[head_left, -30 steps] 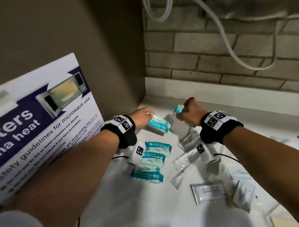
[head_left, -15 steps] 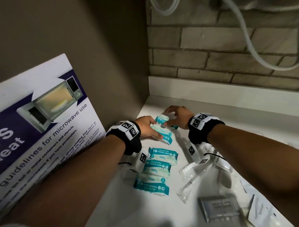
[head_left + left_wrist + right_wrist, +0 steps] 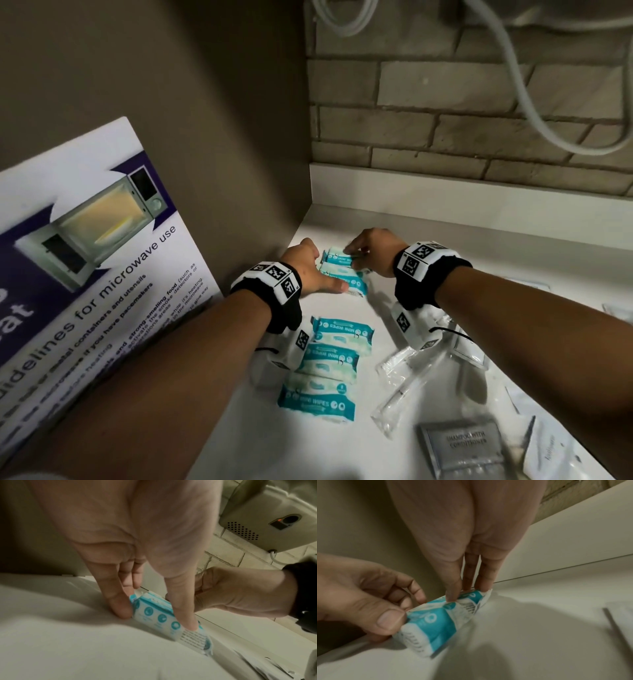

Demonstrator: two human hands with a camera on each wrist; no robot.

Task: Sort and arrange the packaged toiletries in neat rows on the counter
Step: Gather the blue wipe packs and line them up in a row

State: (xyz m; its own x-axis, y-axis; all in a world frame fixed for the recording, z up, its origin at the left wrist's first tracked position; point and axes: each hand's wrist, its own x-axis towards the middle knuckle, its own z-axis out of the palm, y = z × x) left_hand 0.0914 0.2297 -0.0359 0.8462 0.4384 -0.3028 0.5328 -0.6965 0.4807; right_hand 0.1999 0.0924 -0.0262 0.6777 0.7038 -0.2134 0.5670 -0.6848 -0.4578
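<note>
Both hands pinching mini wipes packs at 12 o'clock: left hand (image 3: 310, 270) the nearer pack (image 3: 346, 281), right hand (image 3: 371, 251) the farther pack (image 3: 337, 257). Looks like extending the wipes row; next, square them up and let go.

The setting is probably a shared kitchenette or service corner in lodging or staff quarters. Evidence: a white counter (image 3: 260, 428) under both hands; a painted brick wall (image 3: 445, 113) beyond them; a poster (image 3: 85, 260) left of the left forearm headed "guidelines for microwave use", with a microwave pictured. A wall-mounted unit (image 3: 267, 520) with a cable hangs above the right hand; its type is unclear. Hotel-style shampoo sachets (image 3: 462, 448) lie below the right forearm.
</note>
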